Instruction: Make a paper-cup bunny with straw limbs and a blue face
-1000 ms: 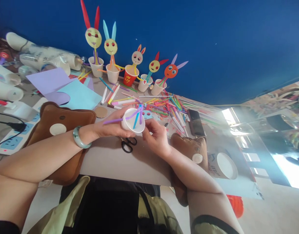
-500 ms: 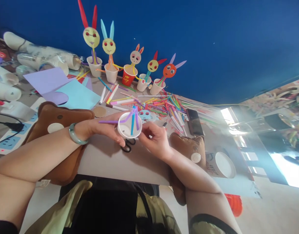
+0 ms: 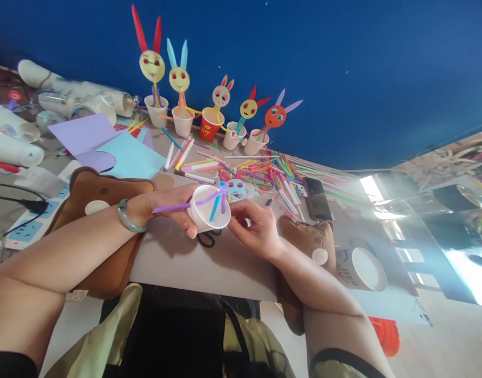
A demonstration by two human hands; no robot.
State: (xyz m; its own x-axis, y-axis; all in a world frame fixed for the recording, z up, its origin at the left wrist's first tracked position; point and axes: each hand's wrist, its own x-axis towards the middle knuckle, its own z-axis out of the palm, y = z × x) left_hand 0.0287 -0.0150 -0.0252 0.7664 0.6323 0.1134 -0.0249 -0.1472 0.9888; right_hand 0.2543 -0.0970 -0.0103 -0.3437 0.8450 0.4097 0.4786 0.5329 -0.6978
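Note:
A white paper cup [image 3: 201,221] tilts with its mouth towards me, over the table. Purple and blue pipe cleaners [image 3: 214,208] stand in it, bunched at the top. One purple pipe cleaner [image 3: 172,208] sticks out past its left side. My left hand [image 3: 173,210] holds the cup from the left, thumb low and fingers partly hidden behind it. At the cup's right wall, my right hand [image 3: 256,228] is closed in a pinch; what lies between its fingertips is hidden. Black scissors [image 3: 206,240] lie below the cup. Behind it is a light-blue paper face [image 3: 236,187].
Several rabbit-faced figures in cups [image 3: 183,123] line the blue wall. Markers and pipe cleaners [image 3: 264,170] are strewn across the table. Brown cushions [image 3: 103,236] lie under my forearms. A phone [image 3: 318,198], a paper bucket [image 3: 362,269] and a power strip [image 3: 28,228] flank them.
The cup has tilted and turned slightly, and my left thumb has shifted left along its lower side. My right hand stays at the cup's right wall. The whole view has shifted a little.

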